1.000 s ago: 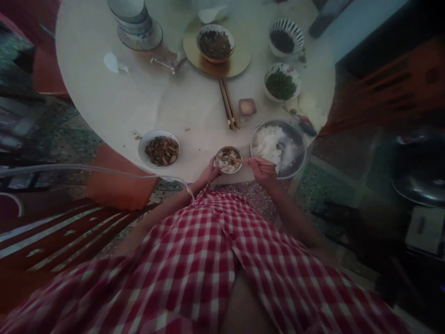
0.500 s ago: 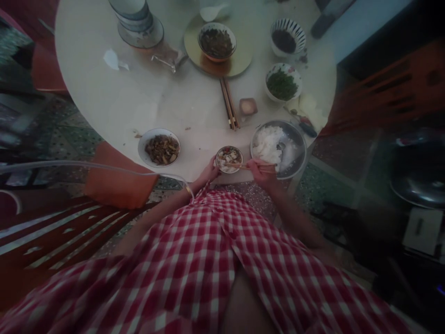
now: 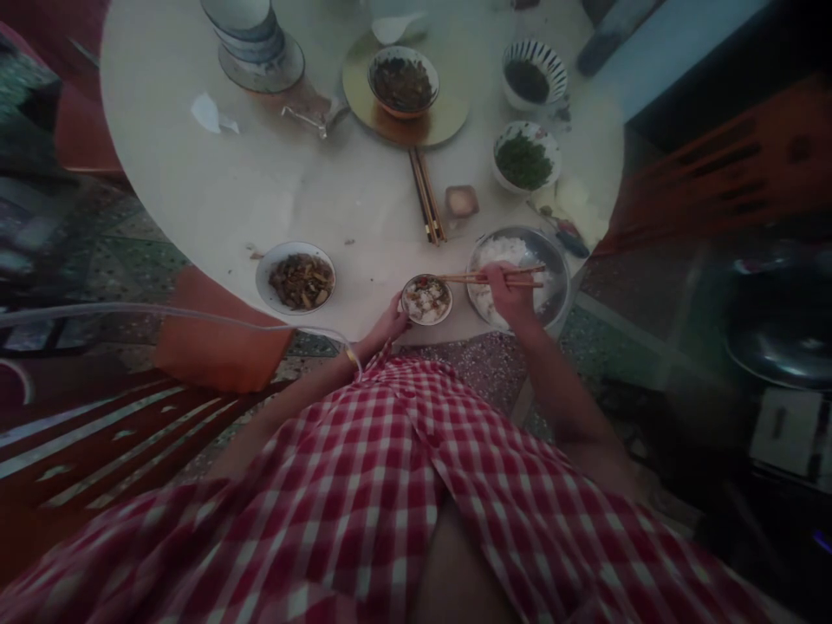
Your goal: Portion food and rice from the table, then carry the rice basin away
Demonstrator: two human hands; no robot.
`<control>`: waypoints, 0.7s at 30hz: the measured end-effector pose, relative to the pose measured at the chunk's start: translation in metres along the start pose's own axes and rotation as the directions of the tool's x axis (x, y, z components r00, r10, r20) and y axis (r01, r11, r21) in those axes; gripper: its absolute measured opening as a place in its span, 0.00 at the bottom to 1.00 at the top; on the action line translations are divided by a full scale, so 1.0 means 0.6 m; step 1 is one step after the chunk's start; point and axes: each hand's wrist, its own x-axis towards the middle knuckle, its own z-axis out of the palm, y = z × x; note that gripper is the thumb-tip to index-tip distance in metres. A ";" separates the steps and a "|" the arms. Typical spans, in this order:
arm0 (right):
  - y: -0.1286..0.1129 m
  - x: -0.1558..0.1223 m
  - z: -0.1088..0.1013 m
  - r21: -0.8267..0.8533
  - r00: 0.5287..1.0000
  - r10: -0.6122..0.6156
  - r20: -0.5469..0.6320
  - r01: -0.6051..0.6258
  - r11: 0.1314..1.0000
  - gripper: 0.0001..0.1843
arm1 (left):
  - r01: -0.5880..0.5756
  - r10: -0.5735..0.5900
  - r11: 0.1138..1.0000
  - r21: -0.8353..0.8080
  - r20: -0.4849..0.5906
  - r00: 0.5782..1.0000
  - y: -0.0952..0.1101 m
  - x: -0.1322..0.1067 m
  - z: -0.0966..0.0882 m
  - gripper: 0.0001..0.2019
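Note:
A small bowl [image 3: 426, 299] of rice and bits of food stands at the near edge of the round table [image 3: 214, 199]. My left hand [image 3: 388, 324] is closed on the bowl's left rim. A pair of chopsticks [image 3: 479, 277] is gripped in my right hand [image 3: 513, 295], lying level with their tips over the bowl's far right rim. That hand hovers over a metal bowl of white rice [image 3: 520, 273] just right of the small bowl.
A white plate of brown food [image 3: 296, 278] sits to the left. Spare chopsticks [image 3: 425, 195], a small box [image 3: 461, 200], a greens bowl [image 3: 526, 156], a striped bowl [image 3: 534, 74], a dish on a gold plate [image 3: 404, 85] and stacked bowls [image 3: 250, 35] lie farther back.
My right hand has lifted up and to the right with the chopsticks, from the small bowl to above the rice bowl. My left hand stays on the small bowl.

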 end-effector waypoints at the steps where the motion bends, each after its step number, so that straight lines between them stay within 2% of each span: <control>1: 0.010 0.009 0.012 0.003 1.000 0.007 0.010 -0.007 1.000 0.27 | -0.003 0.003 1.000 -0.003 0.003 1.000 -0.002 0.001 0.000 0.36; 5: 0.046 0.025 0.062 0.098 0.992 0.098 0.078 -0.106 0.990 0.30 | -0.011 0.011 1.000 -0.004 0.009 1.000 -0.008 0.005 0.000 0.35; 7: 0.047 0.020 0.064 0.134 0.989 0.119 0.087 -0.130 0.982 0.30 | -0.011 0.011 1.000 0.001 0.012 1.000 -0.008 0.005 -0.001 0.34; 10: 0.024 -0.007 0.035 0.096 0.993 0.028 0.116 -0.040 0.995 0.29 | 0.016 -0.016 1.000 -0.008 0.022 1.000 -0.002 0.001 -0.001 0.34; 14: -0.013 -0.065 -0.001 -0.012 0.970 -0.111 0.216 0.117 0.993 0.25 | 0.050 -0.049 0.998 -0.032 0.027 0.998 0.008 -0.005 -0.001 0.34; 16: -0.015 -0.093 0.006 -0.037 0.961 -0.145 0.234 0.158 0.987 0.23 | 0.051 -0.050 0.998 -0.027 0.030 0.998 0.009 -0.007 -0.002 0.35; 18: -0.006 -0.111 0.029 -0.032 0.953 -0.176 0.246 0.190 0.981 0.23 | 0.047 -0.047 0.999 -0.016 0.032 0.998 0.008 -0.007 -0.002 0.35; 21: 0.013 -0.112 0.065 -0.022 0.954 -0.181 0.237 0.191 0.981 0.25 | 0.043 -0.042 0.999 -0.009 0.034 0.999 0.003 -0.005 -0.002 0.36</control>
